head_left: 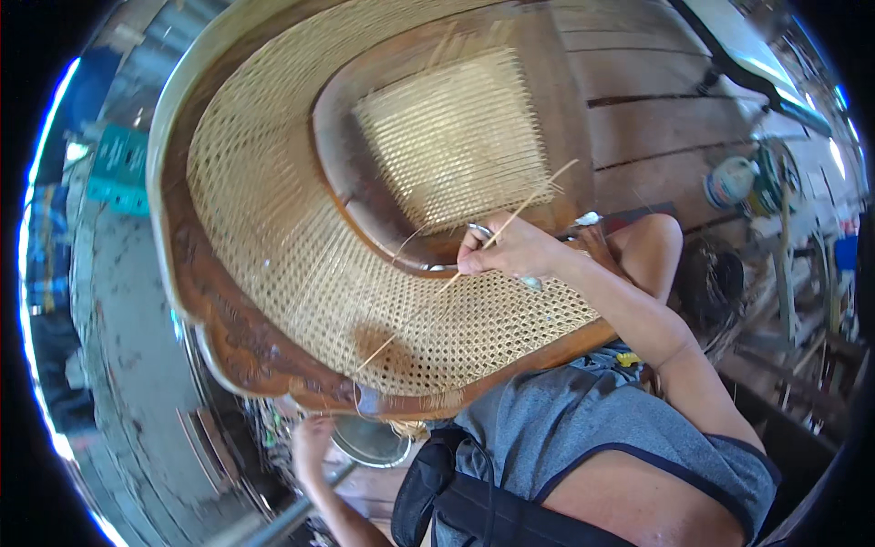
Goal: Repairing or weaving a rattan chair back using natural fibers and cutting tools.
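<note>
Wooden floorboards (pixel 656 100) and workshop clutter surround a cane chair (pixel 301 273) tipped on its side. From the head view, the right hand (pixel 510 251) is closed, pinching a thin cane strand (pixel 538 196) that runs up past the fingers and down across the woven backrest (pixel 273 210), with a metal tool beside the grip. The left hand (pixel 310 442) sits below the chair frame near a metal bowl (pixel 369 442); I cannot tell its grip.

The right hand (pixel 510 251) rests on the chair's woven seat (pixel 456 146) — cane strand (pixel 538 196) across it.
</note>
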Motion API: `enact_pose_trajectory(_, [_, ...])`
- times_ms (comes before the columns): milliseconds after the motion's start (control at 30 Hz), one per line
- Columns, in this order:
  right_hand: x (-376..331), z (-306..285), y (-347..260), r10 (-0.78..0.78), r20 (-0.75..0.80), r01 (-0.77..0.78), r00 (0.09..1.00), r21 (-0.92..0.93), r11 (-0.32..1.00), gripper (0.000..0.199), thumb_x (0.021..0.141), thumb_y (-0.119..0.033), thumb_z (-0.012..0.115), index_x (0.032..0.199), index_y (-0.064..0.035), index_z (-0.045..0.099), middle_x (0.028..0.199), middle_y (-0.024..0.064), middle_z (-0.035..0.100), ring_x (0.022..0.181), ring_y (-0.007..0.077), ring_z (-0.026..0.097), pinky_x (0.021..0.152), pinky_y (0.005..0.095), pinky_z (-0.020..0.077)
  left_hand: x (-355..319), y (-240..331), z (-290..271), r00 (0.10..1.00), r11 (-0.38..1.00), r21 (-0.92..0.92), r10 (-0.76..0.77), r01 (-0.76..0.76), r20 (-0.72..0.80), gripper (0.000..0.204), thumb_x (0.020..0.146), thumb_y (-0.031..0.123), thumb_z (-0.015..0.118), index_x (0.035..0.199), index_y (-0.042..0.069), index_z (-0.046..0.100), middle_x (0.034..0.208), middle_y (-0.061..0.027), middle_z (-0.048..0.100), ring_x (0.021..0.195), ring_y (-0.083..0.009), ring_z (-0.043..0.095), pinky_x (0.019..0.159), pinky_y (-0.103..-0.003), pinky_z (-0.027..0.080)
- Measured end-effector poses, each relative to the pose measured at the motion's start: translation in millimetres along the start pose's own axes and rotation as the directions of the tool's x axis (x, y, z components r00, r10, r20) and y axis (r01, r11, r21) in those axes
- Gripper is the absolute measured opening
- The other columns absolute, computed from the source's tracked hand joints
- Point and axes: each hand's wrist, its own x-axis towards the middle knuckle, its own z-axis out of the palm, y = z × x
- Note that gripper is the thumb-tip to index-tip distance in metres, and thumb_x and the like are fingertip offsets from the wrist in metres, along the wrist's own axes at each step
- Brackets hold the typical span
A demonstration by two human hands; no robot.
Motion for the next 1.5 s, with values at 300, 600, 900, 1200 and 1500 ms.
enact_pose_trajectory(300, [28,91,6,-0.065,0.470,0.291,0.880,-0.427,0.856,0.026,0.087,-0.023,0.067,0.098,0.0002,0.065,0.091,0.0104,0.068,0.089,0.0179,0.064,0.079,0.0340,0.0502,0,339,-44,0.723,0.693,-0.224,0.607,-0.685,-0.330,0.031,0.090,0.012,0.059,0.115,-0.005,0.061,0.110,-0.0256,0.063,0.105,-0.0410,0.059,0.092,-0.042,0.046])
enact_pose_trajectory(600, [37,41,-4,0.131,0.134,-0.069,0.982,-0.390,0.918,0.048,0.082,-0.022,0.069,0.120,0.0009,0.050,0.106,0.0140,0.060,0.091,0.0163,0.057,0.077,0.0321,0.0499,160,376,24,0.771,0.699,-0.328,0.595,-0.635,-0.226,0.020,0.096,0.010,0.053,0.111,0.007,0.066,0.096,-0.0107,0.072,0.088,-0.0178,0.069,0.075,-0.032,0.053])
enact_pose_trajectory(900, [121,-28,-63,0.183,-0.176,-0.221,0.967,-0.228,0.948,0.024,0.100,-0.025,0.044,0.104,-0.0016,0.049,0.069,0.0032,0.049,0.049,0.0115,0.045,0.041,0.0269,0.0398,372,281,108,0.853,0.710,-0.502,0.282,-0.494,-0.439,0.017,0.086,0.022,0.065,0.092,0.007,0.071,0.087,-0.0146,0.071,0.080,-0.0290,0.068,0.071,-0.036,0.052])
enact_pose_trajectory(1200, [244,-32,-37,0.154,-0.196,-0.244,0.969,-0.869,0.431,0.016,0.095,-0.006,0.041,0.092,0.0061,0.051,0.076,0.0176,0.060,0.060,0.0223,0.067,0.049,0.0357,0.0548,389,290,110,0.891,0.645,-0.620,0.255,-0.447,-0.376,0.022,0.081,0.022,0.068,0.083,0.000,0.070,0.071,-0.0076,0.067,0.066,-0.0123,0.061,0.062,-0.029,0.049])
enact_pose_trajectory(1500, [273,4,-79,0.282,-0.216,-0.271,0.935,-0.947,0.171,0.022,0.082,0.004,0.045,0.092,0.0213,0.053,0.072,0.0273,0.066,0.059,0.0286,0.069,0.047,0.0379,0.0544,389,290,107,0.905,0.674,-0.611,0.238,-0.415,-0.352,0.017,0.080,0.018,0.068,0.085,0.001,0.069,0.073,-0.0050,0.068,0.068,-0.0095,0.061,0.065,-0.026,0.049])
